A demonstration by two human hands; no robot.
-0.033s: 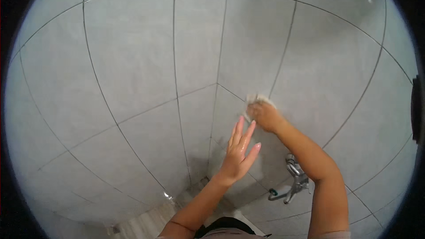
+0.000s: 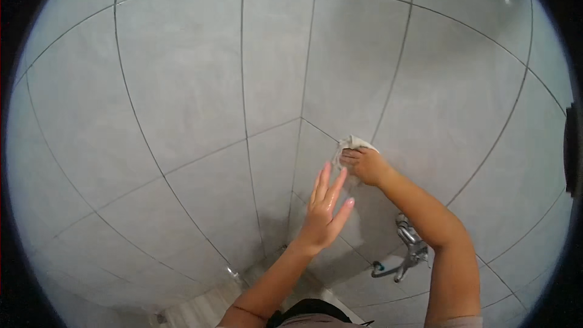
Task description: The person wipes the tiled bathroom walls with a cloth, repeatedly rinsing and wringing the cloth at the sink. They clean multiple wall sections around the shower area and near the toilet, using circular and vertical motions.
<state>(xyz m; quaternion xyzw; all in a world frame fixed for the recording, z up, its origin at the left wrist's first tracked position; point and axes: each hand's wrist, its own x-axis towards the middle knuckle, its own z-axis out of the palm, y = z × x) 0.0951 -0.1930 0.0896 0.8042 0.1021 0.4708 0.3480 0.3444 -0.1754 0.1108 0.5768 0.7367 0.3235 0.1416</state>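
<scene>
Against the grey tiled wall [image 2: 449,109], just right of the corner, my right hand [image 2: 367,166] presses a whitish cloth [image 2: 354,142]. Its fingers lie over the cloth, and folds of fabric show above and beside them. My left hand [image 2: 325,218] is raised just below and left of the cloth, in front of the wall. Its fingers are stretched out with the thumb apart, and nothing is in it. The skin of the left fingers shines as if wet.
A chrome mixer tap [image 2: 413,252] juts from the right wall, below my right forearm. Another tiled wall [image 2: 176,97] meets it at the corner. Low on the left, a small shiny metal piece [image 2: 231,272] sits near the striped floor [image 2: 200,310].
My right hand has slid a little down and right across the wall with the cloth. The left hand stays almost where it was, still open.
</scene>
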